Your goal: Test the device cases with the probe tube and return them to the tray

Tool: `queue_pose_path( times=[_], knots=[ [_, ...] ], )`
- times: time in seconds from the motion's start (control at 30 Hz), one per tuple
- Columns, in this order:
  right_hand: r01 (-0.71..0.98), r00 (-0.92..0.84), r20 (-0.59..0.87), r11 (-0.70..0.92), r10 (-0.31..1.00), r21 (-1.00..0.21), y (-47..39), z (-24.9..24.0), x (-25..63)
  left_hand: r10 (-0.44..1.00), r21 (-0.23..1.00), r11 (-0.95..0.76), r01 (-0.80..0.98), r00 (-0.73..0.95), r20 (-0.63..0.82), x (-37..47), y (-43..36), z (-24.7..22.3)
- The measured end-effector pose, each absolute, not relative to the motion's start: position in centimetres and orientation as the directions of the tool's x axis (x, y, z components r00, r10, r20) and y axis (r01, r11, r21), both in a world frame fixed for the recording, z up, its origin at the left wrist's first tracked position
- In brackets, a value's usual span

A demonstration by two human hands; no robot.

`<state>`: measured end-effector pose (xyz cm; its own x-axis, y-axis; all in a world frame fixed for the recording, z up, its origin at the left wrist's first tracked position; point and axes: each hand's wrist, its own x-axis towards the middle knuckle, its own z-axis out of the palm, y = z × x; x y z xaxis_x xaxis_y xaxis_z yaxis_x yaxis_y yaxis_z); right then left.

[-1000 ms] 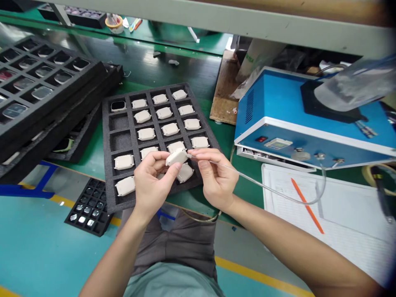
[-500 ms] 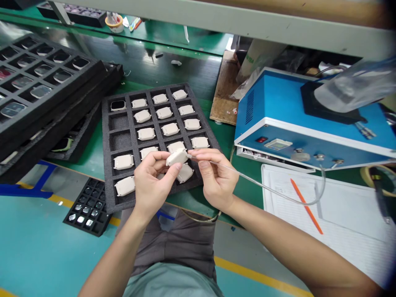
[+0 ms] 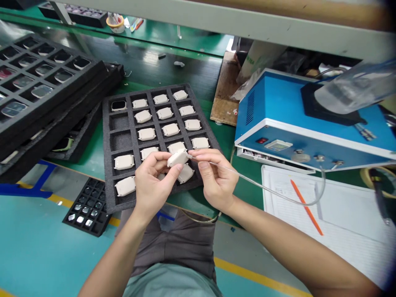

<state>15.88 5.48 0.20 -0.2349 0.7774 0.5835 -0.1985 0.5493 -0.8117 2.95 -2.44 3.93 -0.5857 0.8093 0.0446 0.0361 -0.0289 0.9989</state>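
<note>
Between thumb and fingers, my left hand (image 3: 154, 179) grips a cream smartwatch case (image 3: 177, 158), held tilted above the tray. My right hand (image 3: 218, 177) pinches the end of a clear thin tube (image 3: 256, 182) against the case's right edge; whether the tip enters the case cannot be made out. Below both hands lies a dark grey foam tray (image 3: 120, 141) with several cream watch cases (image 3: 147, 134) lying back up in its compartments. One watch (image 3: 119, 105) in the far left compartment shows a black screen.
Right of the tray stands a blue machine (image 3: 269, 136), joined to the tube. Papers (image 3: 346, 206) with an orange pen (image 3: 306, 206) lie before it. Stacked foam trays (image 3: 89, 88) rise at left. A smaller black tray (image 3: 88, 206) sits lower down. A shelf beam (image 3: 216, 24) crosses overhead.
The view has shifted very slightly. Both hands keep the watch case and tube together in the same place.
</note>
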Motion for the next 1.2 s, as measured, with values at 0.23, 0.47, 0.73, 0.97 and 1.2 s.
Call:
queue_pose_path(
  times=[0.23,0.47,0.73,0.97,1.2],
  knots=[
    [-0.201,-0.238,0.593,0.558,0.769,-0.805,5.6,0.2,15.8,0.812,0.998,-0.029,0.064,-0.580,0.061,2.8,-2.4,3.8],
    [-0.195,-0.234,0.652,0.622,0.721,-0.758,6.4,0.6,15.2,0.782,0.996,-0.026,0.087,-0.618,0.074,2.4,-2.1,3.9],
    [-0.235,-0.205,0.666,0.625,0.717,-0.745,6.9,0.5,14.6,0.762,0.999,0.008,0.032,-0.647,0.015,2.2,-1.8,4.0],
    [-0.247,-0.218,0.631,0.583,0.745,-0.774,7.0,0.7,14.5,0.715,0.996,0.058,0.061,-0.699,0.001,2.3,-1.6,4.3],
    [-0.273,-0.194,0.658,0.604,0.727,-0.748,7.0,0.9,14.4,0.716,0.996,0.065,0.057,-0.698,-0.007,1.9,-1.6,3.8]
  ],
)
